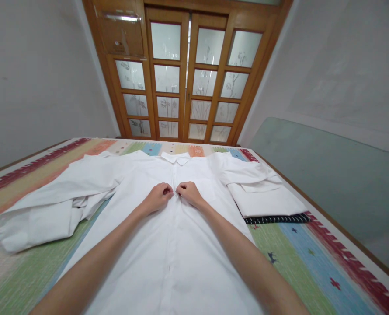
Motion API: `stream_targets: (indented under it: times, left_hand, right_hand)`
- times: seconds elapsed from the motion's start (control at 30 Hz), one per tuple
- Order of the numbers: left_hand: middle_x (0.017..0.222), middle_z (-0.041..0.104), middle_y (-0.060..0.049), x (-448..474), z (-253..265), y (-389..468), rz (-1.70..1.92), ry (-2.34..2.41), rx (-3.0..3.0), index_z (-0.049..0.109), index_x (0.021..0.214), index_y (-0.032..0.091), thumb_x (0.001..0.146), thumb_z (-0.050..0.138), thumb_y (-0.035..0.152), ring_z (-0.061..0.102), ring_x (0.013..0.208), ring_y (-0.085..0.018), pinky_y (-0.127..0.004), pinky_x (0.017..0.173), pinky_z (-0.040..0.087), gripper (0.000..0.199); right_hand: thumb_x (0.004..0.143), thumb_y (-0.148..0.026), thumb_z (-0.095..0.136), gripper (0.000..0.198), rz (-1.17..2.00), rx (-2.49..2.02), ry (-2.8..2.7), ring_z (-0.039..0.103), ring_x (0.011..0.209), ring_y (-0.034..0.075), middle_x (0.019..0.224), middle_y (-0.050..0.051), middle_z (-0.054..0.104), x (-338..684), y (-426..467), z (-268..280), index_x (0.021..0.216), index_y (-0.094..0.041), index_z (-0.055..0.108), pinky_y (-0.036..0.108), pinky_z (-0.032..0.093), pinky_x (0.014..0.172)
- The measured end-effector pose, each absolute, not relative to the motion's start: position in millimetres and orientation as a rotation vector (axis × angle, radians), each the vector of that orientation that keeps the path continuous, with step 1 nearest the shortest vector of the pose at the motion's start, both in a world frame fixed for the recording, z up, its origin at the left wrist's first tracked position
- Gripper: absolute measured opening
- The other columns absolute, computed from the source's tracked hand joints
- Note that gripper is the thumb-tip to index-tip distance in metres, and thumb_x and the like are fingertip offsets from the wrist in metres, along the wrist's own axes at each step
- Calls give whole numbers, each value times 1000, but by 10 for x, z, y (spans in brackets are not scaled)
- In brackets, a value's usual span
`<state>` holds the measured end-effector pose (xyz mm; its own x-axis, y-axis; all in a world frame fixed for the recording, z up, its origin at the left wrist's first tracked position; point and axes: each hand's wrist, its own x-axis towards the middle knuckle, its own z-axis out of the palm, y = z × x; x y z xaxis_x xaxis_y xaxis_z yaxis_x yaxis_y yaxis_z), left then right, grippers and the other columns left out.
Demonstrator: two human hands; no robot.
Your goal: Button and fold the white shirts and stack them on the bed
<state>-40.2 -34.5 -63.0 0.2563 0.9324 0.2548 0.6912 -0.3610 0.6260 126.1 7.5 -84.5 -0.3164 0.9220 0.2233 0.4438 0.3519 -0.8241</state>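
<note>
A white button-up shirt (194,245) lies spread face up, its collar (176,158) toward the far side and its front placket running down the middle. My left hand (158,197) pinches the placket edge on the upper chest. Facing it from the right, my right hand (188,192) pinches the same spot, the fingertips of both hands nearly touching. Any button between the fingers is too small to make out. The left-side sleeve (50,210) stretches out loosely toward the near left. On the right, the other sleeve (253,173) rests over folded white cloth.
Beneath the shirt is a colourful striped cover (289,258). Folded white clothing (266,201) with a black patterned piece (276,218) under it lies at right. A pale green panel (332,170) stands along the right wall. Wooden glazed doors (188,78) are beyond the far edge.
</note>
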Motion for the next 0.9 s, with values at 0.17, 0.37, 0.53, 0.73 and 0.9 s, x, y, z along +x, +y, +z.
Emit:
stream_targets:
  times: [0.17,0.37,0.53,0.73,0.9]
  left_hand:
    - [75,66,-2,-395,-601,-345,858,1464,2042,62,78,19,77,51,30,61,72,-19,-30,70,45,15]
    - [71,66,-1,-385,-565,-345,874,1486,1967,63,75,19,74,56,28,60,69,-17,-29,69,45,12]
    - [64,63,1,-376,-549,-328,946,1493,1852,64,74,18,68,63,26,58,64,-15,-26,64,45,10]
    - [56,60,3,-352,-577,-367,947,1458,1550,64,76,16,68,66,25,50,46,-10,-21,46,37,12]
    - [43,49,8,-328,-589,-421,897,1427,1389,64,81,15,73,66,26,37,29,-6,-19,33,25,14]
  right_hand:
    - [69,-22,49,22,849,-1173,-1920,43,53,10,49,-4,49,1265,82,-863,49,-17,55,22,32,56]
    - [70,-22,50,23,829,-1161,-1946,42,52,10,49,-4,50,1267,96,-875,48,-17,55,22,31,55]
    - [71,-20,50,23,841,-1149,-1951,45,53,10,49,-4,51,1264,109,-883,49,-17,56,22,32,56]
    - [70,-18,51,21,895,-1139,-1933,50,56,11,50,-3,55,1272,101,-867,51,-17,60,22,35,59]
    - [69,-17,52,19,885,-1144,-1942,51,56,11,51,-3,57,1273,108,-880,53,-17,63,22,36,59]
